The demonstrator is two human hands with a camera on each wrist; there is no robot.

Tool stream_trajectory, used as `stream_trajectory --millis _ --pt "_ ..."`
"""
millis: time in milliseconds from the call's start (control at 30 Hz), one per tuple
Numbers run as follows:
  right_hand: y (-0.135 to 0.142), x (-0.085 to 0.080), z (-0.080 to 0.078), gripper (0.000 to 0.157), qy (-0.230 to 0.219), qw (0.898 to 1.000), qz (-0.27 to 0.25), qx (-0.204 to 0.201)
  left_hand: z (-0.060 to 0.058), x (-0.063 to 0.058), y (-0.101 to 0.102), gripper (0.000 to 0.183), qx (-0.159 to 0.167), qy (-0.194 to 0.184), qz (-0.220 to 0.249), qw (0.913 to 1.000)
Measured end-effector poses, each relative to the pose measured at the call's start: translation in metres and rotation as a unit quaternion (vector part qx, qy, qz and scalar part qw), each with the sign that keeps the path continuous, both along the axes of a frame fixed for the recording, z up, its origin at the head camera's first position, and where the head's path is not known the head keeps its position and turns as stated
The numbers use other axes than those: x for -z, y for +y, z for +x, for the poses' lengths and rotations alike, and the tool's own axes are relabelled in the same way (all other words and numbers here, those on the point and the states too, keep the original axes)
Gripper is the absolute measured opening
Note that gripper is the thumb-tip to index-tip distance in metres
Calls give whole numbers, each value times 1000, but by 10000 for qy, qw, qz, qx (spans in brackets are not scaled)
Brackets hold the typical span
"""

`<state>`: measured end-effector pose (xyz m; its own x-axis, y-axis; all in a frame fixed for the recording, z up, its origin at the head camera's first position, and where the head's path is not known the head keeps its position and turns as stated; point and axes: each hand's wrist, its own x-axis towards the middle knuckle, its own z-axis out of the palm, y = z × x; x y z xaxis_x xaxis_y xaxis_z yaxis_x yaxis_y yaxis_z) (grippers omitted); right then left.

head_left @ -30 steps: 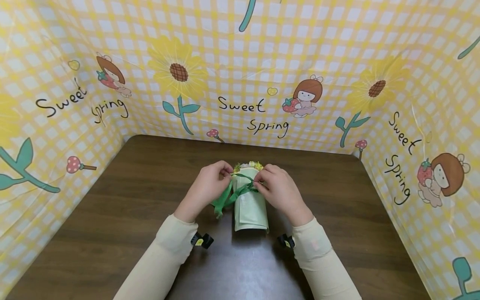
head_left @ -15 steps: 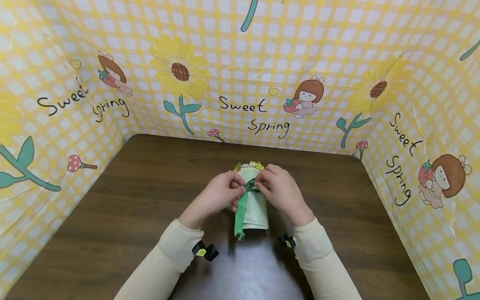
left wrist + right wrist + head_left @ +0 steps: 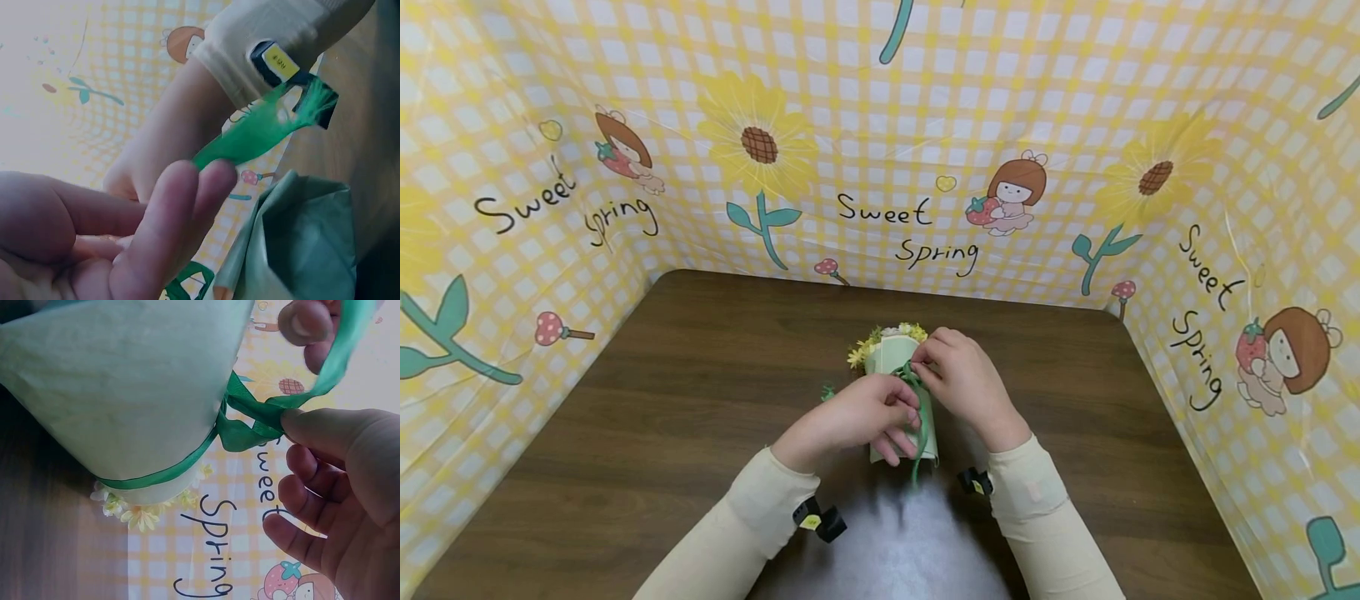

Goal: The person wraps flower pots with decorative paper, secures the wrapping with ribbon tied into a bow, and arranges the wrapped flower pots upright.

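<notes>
A bouquet wrapped in pale green paper (image 3: 886, 354) lies on the table, its yellow and white flowers (image 3: 856, 357) at the far end. Around the wrap runs a green ribbon (image 3: 159, 478), looped at a loose knot. My right hand (image 3: 962, 379) pinches the ribbon at that loop between thumb and index finger; its other fingers are loosely bent in the right wrist view. Over the paper, my left hand (image 3: 868, 417) holds a ribbon tail, whose frayed end hangs past the fingertips (image 3: 177, 187) in the left wrist view. Those fingers partly hide the grip.
A brown wooden table (image 3: 700, 367) lies under the bouquet. Yellow checked cloth (image 3: 880, 150) with printed flowers and lettering surrounds it on three sides. Another frayed ribbon end (image 3: 828, 392) shows left of the wrap. Black wrist cameras (image 3: 820, 518) sit at both cuffs.
My left hand has moved right and toward me, carrying the ribbon tail from the left side across the wrap. The flowers at the left now show. My right hand has stayed nearly still at the knot.
</notes>
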<state>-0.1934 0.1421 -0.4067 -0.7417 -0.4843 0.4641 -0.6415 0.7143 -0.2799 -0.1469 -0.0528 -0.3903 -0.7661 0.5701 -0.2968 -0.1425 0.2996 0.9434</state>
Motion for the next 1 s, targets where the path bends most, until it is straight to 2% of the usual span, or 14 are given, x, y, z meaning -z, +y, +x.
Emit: stream_trajectory --millis 167,267,333,433,533,600,667,733,767,833,1000 --pt "1 -1 1 5 -8 10000 -19 -22 5 0 3 26 797 68 89 9968" --pt "1 -1 1 5 -13 10000 -21 -29 5 0 3 25 1146 428 -99 9924" --pt "1 -1 1 4 -22 10000 -17 -34 4 -1 1 22 1187 814 -283 9892" --pt "1 -1 1 4 -13 10000 -9 -48 -1 -2 -3 19 844 1454 -495 9845" --pt "1 -1 1 4 6 10000 4 -81 -10 0 -8 15 108 2051 -651 9765" --pt "1 -1 1 4 -6 9999 10 -100 -16 2 -10 10 -525 2491 -814 9636" --pt "1 -1 0 5 -54 9999 17 -119 -23 7 -12 10 -1093 2884 -988 9461" --pt "0 -1 0 5 -113 9998 22 -135 -29 13 -14 13 -1468 3232 -1174 9275" --pt "0 -1 1 5 -141 9998 25 -146 -32 16 -14 15 -1535 3327 -1204 9226" --pt "0 -1 1 4 -181 9997 33 -165 -36 21 -15 17 -1526 3428 -1216 9189" --pt "-2 0 2 4 -173 9996 -33 -221 -40 29 -14 7 -1410 3345 -1235 9236"
